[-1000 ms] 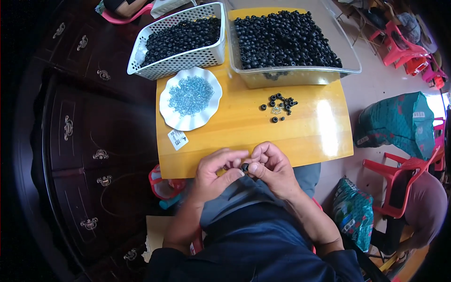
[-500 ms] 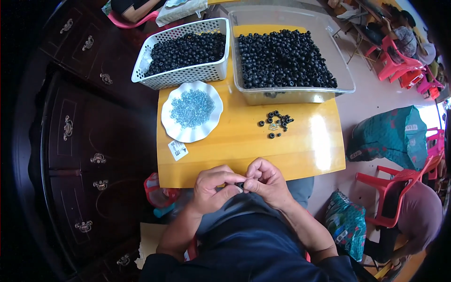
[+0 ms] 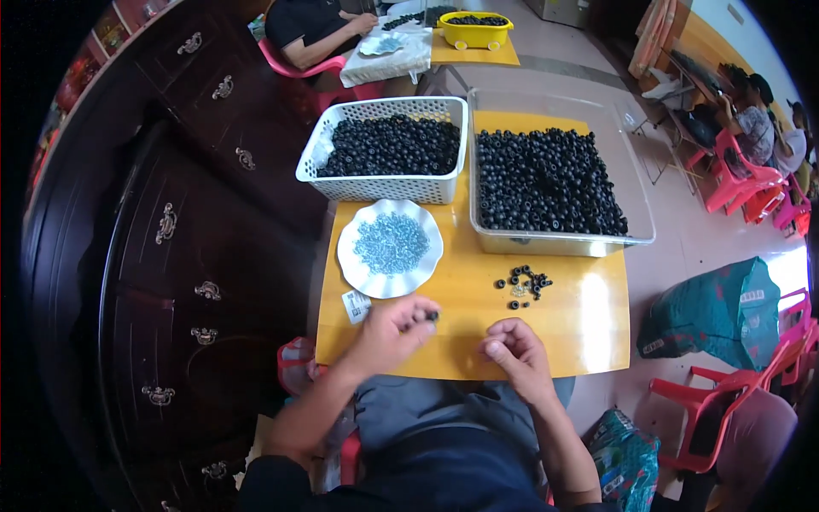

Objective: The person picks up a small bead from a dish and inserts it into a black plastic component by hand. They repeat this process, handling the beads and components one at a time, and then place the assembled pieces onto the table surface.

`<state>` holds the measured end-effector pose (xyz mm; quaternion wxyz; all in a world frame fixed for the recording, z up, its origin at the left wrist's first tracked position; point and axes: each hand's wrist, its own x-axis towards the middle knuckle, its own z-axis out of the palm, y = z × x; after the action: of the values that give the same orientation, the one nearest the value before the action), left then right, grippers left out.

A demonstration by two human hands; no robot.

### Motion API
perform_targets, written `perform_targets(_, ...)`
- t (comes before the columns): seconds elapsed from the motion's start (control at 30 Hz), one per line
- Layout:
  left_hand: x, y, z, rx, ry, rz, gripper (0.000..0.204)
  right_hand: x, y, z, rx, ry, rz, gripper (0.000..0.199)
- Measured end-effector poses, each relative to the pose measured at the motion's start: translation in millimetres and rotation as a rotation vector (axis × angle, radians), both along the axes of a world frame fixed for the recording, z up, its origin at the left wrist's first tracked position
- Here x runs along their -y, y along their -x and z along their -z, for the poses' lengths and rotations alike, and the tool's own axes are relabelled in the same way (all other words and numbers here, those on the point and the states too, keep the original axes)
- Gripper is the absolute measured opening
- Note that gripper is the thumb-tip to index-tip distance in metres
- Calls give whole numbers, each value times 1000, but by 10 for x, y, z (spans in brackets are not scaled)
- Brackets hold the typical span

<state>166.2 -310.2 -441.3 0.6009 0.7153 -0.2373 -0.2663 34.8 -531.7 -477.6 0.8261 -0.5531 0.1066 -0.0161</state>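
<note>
My left hand [image 3: 394, 332] rests over the near edge of the small yellow table [image 3: 580, 320] and pinches a small black ring piece [image 3: 432, 317] between its fingertips. My right hand [image 3: 514, 349] lies a little to the right, fingers curled, with nothing visible in it. A white scalloped plate [image 3: 351, 257] of small silvery metal parts sits just beyond my left hand. A loose cluster of black ring pieces [image 3: 520, 285] lies on the table beyond my right hand.
A white slotted basket [image 3: 384, 184] and a clear tray [image 3: 633, 213], both full of black pieces, stand at the table's far side. A small white packet [image 3: 355, 305] lies by the plate. Dark wooden cabinet [image 3: 171, 256] left; green bag [image 3: 717, 311], red chairs [image 3: 734, 410] and other seated people right.
My hands were together at my lap working on one piece; now they have parted, the left hand moving forward over the table with the black piece. My view has tilted up.
</note>
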Motion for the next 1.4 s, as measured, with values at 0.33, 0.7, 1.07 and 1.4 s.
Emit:
perform_targets(0.33,166,-1525,-757,360,161,-416,36,508,-62,191,-13,578,315,14)
perform_targets(0.7,400,-141,324,206,-155,-19,16,557,-298,180,26,1281,351,17)
perform_targets(1.07,1121,-96,439,848,-193,35,17,541,-144,215,49,1190,391,8)
perform_targets(1.4,1333,-161,680,934,-276,103,15,581,89,280,-34,432,510,9)
